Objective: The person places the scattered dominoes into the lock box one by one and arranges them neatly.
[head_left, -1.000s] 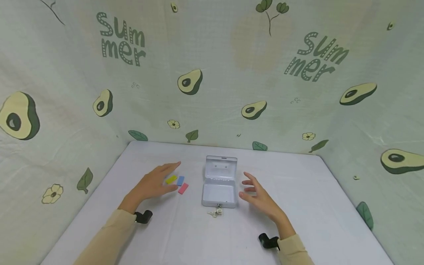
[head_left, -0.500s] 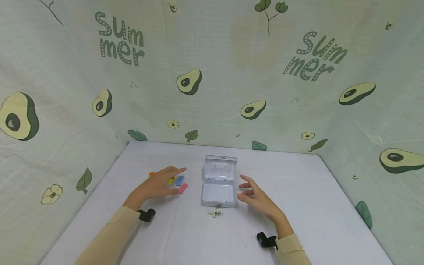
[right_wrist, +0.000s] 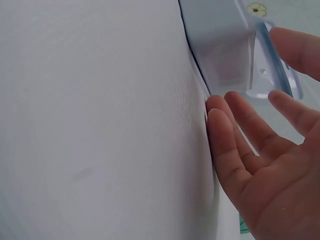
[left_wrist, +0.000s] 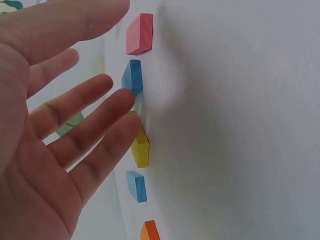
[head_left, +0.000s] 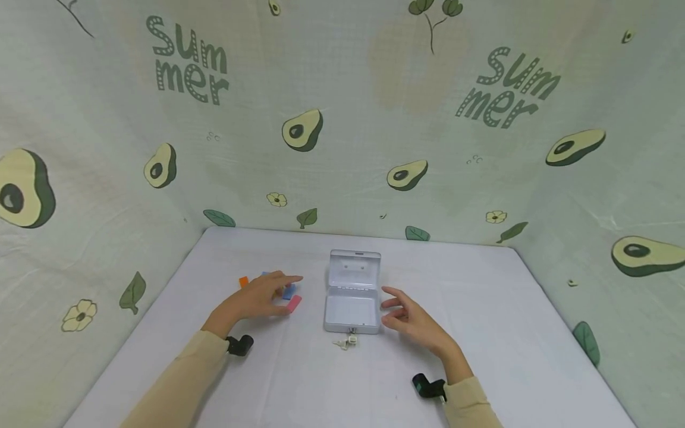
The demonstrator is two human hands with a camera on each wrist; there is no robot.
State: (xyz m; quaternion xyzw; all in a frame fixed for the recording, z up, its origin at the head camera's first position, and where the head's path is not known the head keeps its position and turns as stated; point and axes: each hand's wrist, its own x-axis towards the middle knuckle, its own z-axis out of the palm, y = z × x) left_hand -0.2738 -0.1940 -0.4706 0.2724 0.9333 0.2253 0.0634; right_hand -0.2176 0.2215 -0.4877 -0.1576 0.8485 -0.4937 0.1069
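Observation:
My left hand [head_left: 251, 300] hovers over a row of small coloured blocks on the white table, thumb and fingers spread with nothing between them. A pink block [head_left: 294, 304] is by the thumb tip, and a blue block [head_left: 289, 292] lies just beyond it. In the left wrist view a yellow block [left_wrist: 142, 152] shows partly behind the fingertips, followed by a light blue block [left_wrist: 136, 186] and an orange block [left_wrist: 150, 231]. A pale metal box [head_left: 352, 311] stands with its lid [head_left: 354, 269] raised. Beside its right wall is my right hand [head_left: 417, 321], fingers relaxed and holding nothing.
Small keys [head_left: 342, 343] hang at a lock on the box's front edge and lie on the tabletop [head_left: 310, 380]. A printed avocado cloth [head_left: 342, 119] encloses the table at the back and sides. A wrist camera [head_left: 428, 386] sits on the right wrist.
My left hand has shifted slightly right and nearer the pink block, covering the yellow block and uncovering the orange one in the head view. The right hand has moved slightly closer to the box.

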